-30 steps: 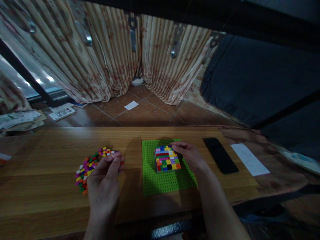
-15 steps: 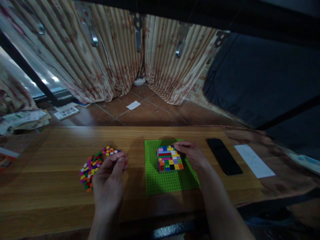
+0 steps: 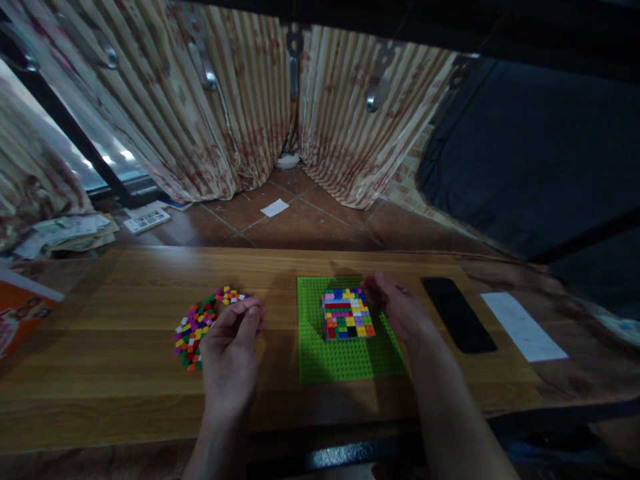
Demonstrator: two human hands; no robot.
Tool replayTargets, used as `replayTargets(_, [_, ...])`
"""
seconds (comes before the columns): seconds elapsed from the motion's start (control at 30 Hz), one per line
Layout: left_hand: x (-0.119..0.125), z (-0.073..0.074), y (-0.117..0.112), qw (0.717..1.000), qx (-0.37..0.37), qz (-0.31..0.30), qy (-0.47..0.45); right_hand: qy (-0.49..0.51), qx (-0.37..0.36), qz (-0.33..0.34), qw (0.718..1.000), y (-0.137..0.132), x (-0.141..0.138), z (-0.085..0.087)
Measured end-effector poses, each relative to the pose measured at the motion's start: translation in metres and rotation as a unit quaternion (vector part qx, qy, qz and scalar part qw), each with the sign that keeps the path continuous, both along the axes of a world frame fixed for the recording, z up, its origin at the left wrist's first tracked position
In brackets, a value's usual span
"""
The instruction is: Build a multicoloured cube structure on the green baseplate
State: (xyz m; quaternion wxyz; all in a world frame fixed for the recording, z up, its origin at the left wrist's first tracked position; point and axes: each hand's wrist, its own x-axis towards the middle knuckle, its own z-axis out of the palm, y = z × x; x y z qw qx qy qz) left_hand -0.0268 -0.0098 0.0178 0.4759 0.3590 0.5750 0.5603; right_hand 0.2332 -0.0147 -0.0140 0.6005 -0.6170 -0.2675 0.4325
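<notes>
Your boxy, multicoloured plastic-brick block [image 3: 348,315] sits on the knobbly green plastic baseplate [image 3: 325,363], sides roughly parallel to its edges, long axis unclear. Your left hand [image 3: 231,353] pinches its fingers together, any contents hidden; your right hand [image 3: 400,310] loosely curls its fingers by the block's far right corner, grip unclear.

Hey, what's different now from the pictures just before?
The right hand has moved a little to the right, away from the far right corner of the colorful brick block, and seems to have let go. The block stays put on the green baseplate, and the left hand stays pinched beside the loose bricks.
</notes>
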Motion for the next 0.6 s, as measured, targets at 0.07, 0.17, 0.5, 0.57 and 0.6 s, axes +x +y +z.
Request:
replayTargets(0.07, [-0.001,-0.001,0.000,1.000,0.003,0.001,-0.005,0.012,0.001,-0.038,0.999,0.001,-0.001,0.000])
replayTargets(0.17, [-0.005,-0.001,0.001,1.000,0.010,0.012,-0.003,0.001,0.029,-0.059,0.998,0.001,-0.006,0.003])
replayTargets(0.5, [-0.087,0.003,0.022,0.971,-0.002,0.100,0.218,-0.172,0.170,-0.086,0.966,-0.025,-0.058,0.035])
replayTargets(0.57, [-0.099,0.000,0.022,0.941,-0.057,0.066,0.326,-0.232,0.156,-0.014,0.960,-0.035,-0.081,0.040])
replayTargets(0.6, [-0.103,-0.001,0.022,0.923,-0.085,0.045,0.374,-0.256,0.158,0.035,0.953,-0.039,-0.093,0.041])
